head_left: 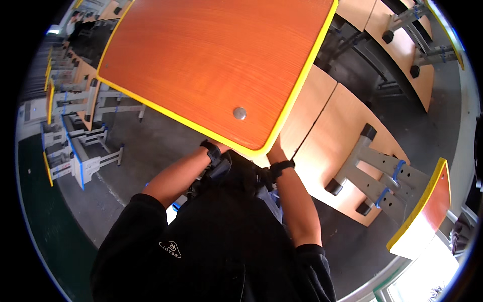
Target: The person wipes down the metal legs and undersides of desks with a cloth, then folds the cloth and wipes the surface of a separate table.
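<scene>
A wood-grain desk top (211,68) with a yellow edge band fills the upper middle of the view, close to me. A round metal disc (240,113) is set in it near its closest corner. Both my arms reach to the underside of that corner. The fingers of my left hand (220,145) are hidden below the yellow edge. My right hand (276,150) is mostly hidden behind the same corner. Each wrist wears a black strap. What the hidden fingers touch cannot be seen.
Light wooden tables (339,132) stand at the right, with an upturned grey-legged stool or desk (377,173) on them. Desk frames with blue edges (81,158) stand at the left. More furniture lines the upper left, where a person (71,25) is far off.
</scene>
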